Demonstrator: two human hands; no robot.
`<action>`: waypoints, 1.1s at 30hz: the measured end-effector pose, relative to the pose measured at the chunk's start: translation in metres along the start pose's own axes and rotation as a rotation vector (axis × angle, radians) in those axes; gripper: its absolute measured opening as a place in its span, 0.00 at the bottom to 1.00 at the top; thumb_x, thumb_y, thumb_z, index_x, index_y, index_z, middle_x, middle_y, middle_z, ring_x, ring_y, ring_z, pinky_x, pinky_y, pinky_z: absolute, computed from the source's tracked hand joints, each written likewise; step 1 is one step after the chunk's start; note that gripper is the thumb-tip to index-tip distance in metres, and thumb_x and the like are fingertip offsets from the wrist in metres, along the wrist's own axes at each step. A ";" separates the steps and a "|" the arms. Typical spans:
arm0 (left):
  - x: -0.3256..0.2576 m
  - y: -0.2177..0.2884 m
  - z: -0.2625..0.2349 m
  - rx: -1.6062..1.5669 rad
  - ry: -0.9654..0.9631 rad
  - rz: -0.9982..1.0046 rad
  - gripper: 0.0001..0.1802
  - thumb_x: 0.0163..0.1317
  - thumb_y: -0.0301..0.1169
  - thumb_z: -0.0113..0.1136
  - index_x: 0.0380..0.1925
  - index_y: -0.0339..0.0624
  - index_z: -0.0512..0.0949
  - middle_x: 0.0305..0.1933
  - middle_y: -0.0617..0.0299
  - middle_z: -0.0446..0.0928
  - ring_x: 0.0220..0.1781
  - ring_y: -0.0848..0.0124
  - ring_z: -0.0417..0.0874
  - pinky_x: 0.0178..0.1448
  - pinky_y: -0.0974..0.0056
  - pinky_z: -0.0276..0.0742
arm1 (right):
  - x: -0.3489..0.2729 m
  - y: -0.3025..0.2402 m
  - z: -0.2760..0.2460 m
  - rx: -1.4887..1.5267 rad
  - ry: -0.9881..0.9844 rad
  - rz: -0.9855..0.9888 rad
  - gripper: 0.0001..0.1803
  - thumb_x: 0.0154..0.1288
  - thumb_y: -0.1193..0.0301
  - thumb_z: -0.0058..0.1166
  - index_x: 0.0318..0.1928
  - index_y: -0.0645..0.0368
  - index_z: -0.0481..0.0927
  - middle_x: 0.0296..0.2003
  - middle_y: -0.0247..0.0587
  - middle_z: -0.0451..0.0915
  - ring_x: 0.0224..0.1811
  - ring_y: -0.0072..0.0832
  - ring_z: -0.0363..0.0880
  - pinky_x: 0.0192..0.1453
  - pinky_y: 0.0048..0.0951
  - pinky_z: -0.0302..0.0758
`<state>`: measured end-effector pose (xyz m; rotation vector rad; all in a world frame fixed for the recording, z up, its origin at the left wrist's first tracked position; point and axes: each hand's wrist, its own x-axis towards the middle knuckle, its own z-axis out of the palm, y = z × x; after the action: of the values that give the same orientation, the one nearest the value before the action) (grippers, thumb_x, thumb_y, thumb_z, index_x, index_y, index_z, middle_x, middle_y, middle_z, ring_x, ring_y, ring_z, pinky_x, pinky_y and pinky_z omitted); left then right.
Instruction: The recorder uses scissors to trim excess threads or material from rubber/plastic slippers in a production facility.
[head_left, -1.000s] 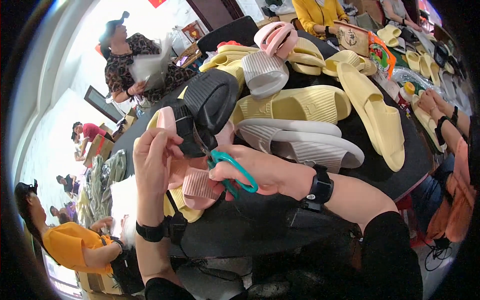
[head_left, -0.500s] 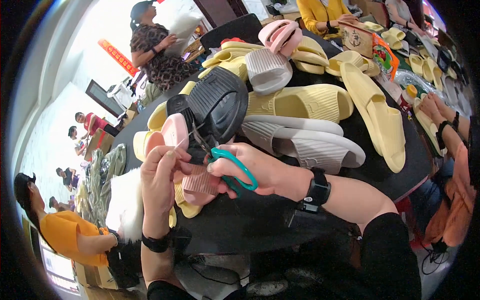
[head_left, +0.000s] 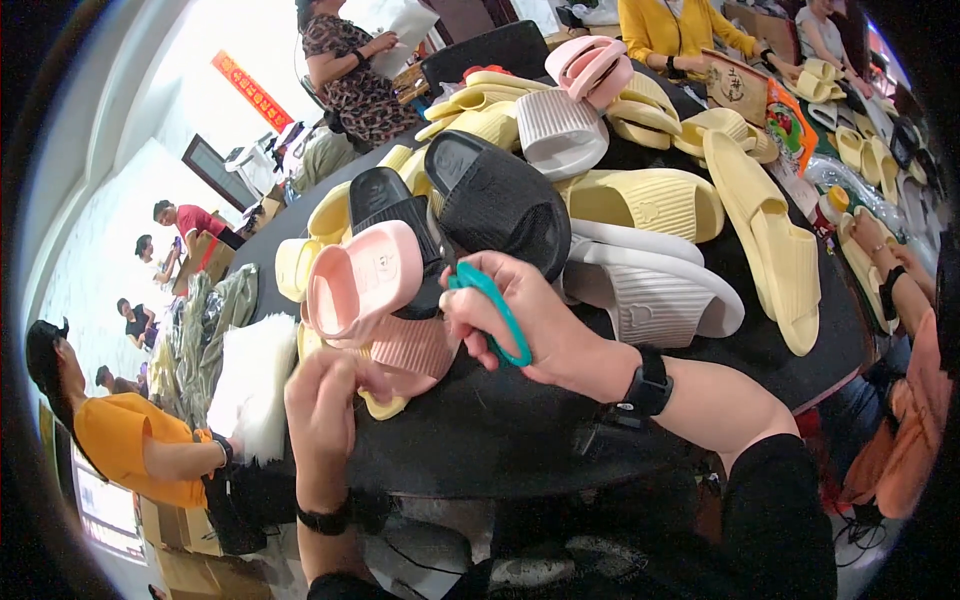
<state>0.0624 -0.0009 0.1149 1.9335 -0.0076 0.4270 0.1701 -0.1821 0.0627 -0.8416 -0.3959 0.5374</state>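
Head view: right hand grip around scissors

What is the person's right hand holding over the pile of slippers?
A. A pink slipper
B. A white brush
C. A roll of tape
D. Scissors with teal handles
D. The right hand has its fingers through the teal handles of the scissors, held next to the pink slipper and the black slipper.

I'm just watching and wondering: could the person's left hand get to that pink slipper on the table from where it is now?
Probably yes. The left hand is raised at the table's near edge, just below the pink slipper, with only open space between them. The right hand, holding teal-handled scissors, sits to the slipper's right and does not block the way.
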 end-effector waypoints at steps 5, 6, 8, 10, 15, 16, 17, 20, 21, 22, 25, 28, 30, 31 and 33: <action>-0.041 -0.006 -0.016 0.153 -0.242 -0.075 0.09 0.63 0.23 0.48 0.25 0.31 0.73 0.24 0.58 0.77 0.25 0.73 0.76 0.32 0.70 0.72 | 0.005 -0.031 -0.008 0.030 -0.014 -0.134 0.11 0.60 0.73 0.54 0.43 0.61 0.72 0.23 0.36 0.75 0.16 0.20 0.73 0.14 0.18 0.67; -0.047 -0.011 -0.020 0.230 -0.325 -0.114 0.08 0.62 0.23 0.51 0.25 0.32 0.74 0.23 0.60 0.76 0.25 0.73 0.76 0.31 0.70 0.73 | 0.006 -0.035 -0.010 0.024 -0.007 -0.147 0.11 0.60 0.73 0.54 0.43 0.60 0.73 0.23 0.37 0.75 0.16 0.20 0.73 0.14 0.19 0.67; -0.053 -0.020 -0.029 0.302 -0.378 -0.201 0.06 0.61 0.23 0.53 0.26 0.33 0.75 0.22 0.61 0.76 0.25 0.74 0.76 0.31 0.70 0.73 | 0.006 -0.050 -0.013 -0.025 0.024 -0.165 0.13 0.59 0.71 0.55 0.43 0.60 0.73 0.23 0.35 0.74 0.16 0.19 0.71 0.15 0.20 0.67; -0.060 -0.029 -0.041 0.405 -0.403 -0.256 0.05 0.59 0.25 0.56 0.29 0.32 0.76 0.21 0.58 0.75 0.25 0.74 0.77 0.31 0.69 0.74 | 0.002 -0.062 -0.010 -0.049 0.050 -0.199 0.14 0.60 0.69 0.55 0.44 0.61 0.72 0.23 0.35 0.74 0.16 0.18 0.70 0.16 0.20 0.67; -0.063 -0.040 -0.046 0.723 -0.223 -0.085 0.07 0.57 0.27 0.58 0.29 0.32 0.77 0.24 0.48 0.76 0.28 0.59 0.82 0.34 0.63 0.75 | -0.007 -0.082 -0.014 -0.023 0.096 -0.298 0.10 0.59 0.69 0.58 0.39 0.57 0.73 0.21 0.33 0.74 0.16 0.19 0.72 0.14 0.21 0.67; -0.065 -0.041 -0.057 0.813 -0.335 -0.085 0.08 0.57 0.28 0.59 0.29 0.33 0.78 0.24 0.48 0.76 0.30 0.57 0.82 0.35 0.61 0.76 | -0.012 -0.088 -0.010 -0.023 0.122 -0.294 0.11 0.59 0.69 0.57 0.40 0.58 0.73 0.22 0.33 0.74 0.16 0.19 0.71 0.15 0.21 0.67; -0.067 -0.043 -0.069 0.905 -0.444 -0.089 0.08 0.56 0.30 0.59 0.29 0.33 0.78 0.24 0.49 0.76 0.32 0.55 0.81 0.36 0.59 0.76 | -0.015 -0.093 -0.007 -0.023 0.101 -0.317 0.11 0.59 0.69 0.57 0.40 0.58 0.73 0.22 0.33 0.74 0.16 0.19 0.71 0.15 0.21 0.67; -0.058 -0.044 -0.076 0.840 -0.392 -0.023 0.13 0.55 0.32 0.62 0.36 0.33 0.78 0.33 0.48 0.77 0.32 0.55 0.81 0.37 0.58 0.76 | -0.017 -0.094 -0.010 -0.041 0.095 -0.334 0.12 0.59 0.69 0.57 0.41 0.59 0.73 0.22 0.34 0.74 0.17 0.18 0.71 0.17 0.19 0.68; -0.053 -0.034 -0.073 0.798 -0.275 -0.014 0.15 0.55 0.32 0.62 0.40 0.33 0.78 0.37 0.47 0.77 0.32 0.56 0.81 0.37 0.59 0.76 | -0.019 -0.098 -0.011 -0.053 0.095 -0.352 0.12 0.59 0.69 0.57 0.41 0.59 0.73 0.22 0.34 0.74 0.17 0.18 0.71 0.17 0.19 0.68; -0.044 -0.019 -0.069 0.793 -0.238 -0.088 0.20 0.54 0.31 0.64 0.45 0.32 0.75 0.42 0.46 0.76 0.32 0.60 0.81 0.38 0.62 0.76 | -0.021 -0.100 -0.012 -0.058 0.099 -0.359 0.12 0.59 0.69 0.57 0.41 0.60 0.73 0.22 0.34 0.74 0.17 0.18 0.71 0.17 0.19 0.68; -0.012 -0.002 -0.061 0.727 -0.083 -0.021 0.22 0.54 0.27 0.63 0.50 0.31 0.73 0.50 0.45 0.73 0.40 0.59 0.80 0.45 0.61 0.76 | -0.022 -0.104 -0.013 -0.064 0.113 -0.355 0.13 0.59 0.68 0.57 0.42 0.60 0.73 0.22 0.33 0.74 0.17 0.17 0.71 0.17 0.18 0.67; 0.024 0.017 -0.042 0.934 -0.104 0.442 0.25 0.56 0.27 0.60 0.54 0.33 0.70 0.57 0.44 0.68 0.52 0.51 0.75 0.57 0.56 0.70 | -0.021 -0.107 -0.012 -0.098 0.105 -0.366 0.13 0.59 0.67 0.58 0.42 0.60 0.73 0.22 0.33 0.74 0.17 0.17 0.71 0.17 0.18 0.67; 0.043 0.018 -0.037 0.991 -0.074 0.454 0.25 0.57 0.28 0.58 0.56 0.34 0.69 0.59 0.43 0.67 0.56 0.48 0.71 0.61 0.54 0.65 | -0.022 -0.109 -0.012 -0.093 0.097 -0.334 0.14 0.58 0.67 0.58 0.42 0.59 0.74 0.22 0.33 0.74 0.17 0.17 0.71 0.17 0.17 0.67; 0.052 0.016 -0.035 1.048 -0.041 0.461 0.26 0.57 0.29 0.57 0.57 0.35 0.68 0.60 0.41 0.65 0.60 0.45 0.67 0.65 0.51 0.61 | -0.023 -0.111 -0.012 -0.095 0.100 -0.339 0.14 0.58 0.67 0.58 0.42 0.59 0.74 0.22 0.33 0.74 0.17 0.17 0.71 0.17 0.17 0.67; 0.070 0.010 -0.035 1.108 -0.001 0.454 0.25 0.59 0.30 0.52 0.57 0.36 0.68 0.62 0.40 0.64 0.60 0.44 0.67 0.65 0.49 0.60 | -0.025 -0.113 -0.012 -0.089 0.087 -0.353 0.13 0.58 0.67 0.58 0.42 0.58 0.74 0.22 0.32 0.74 0.17 0.17 0.71 0.17 0.17 0.67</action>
<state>0.1155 0.0396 0.1559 3.0369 -0.2644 0.8458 0.1897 -0.2657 0.1408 -0.8548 -0.4791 0.1565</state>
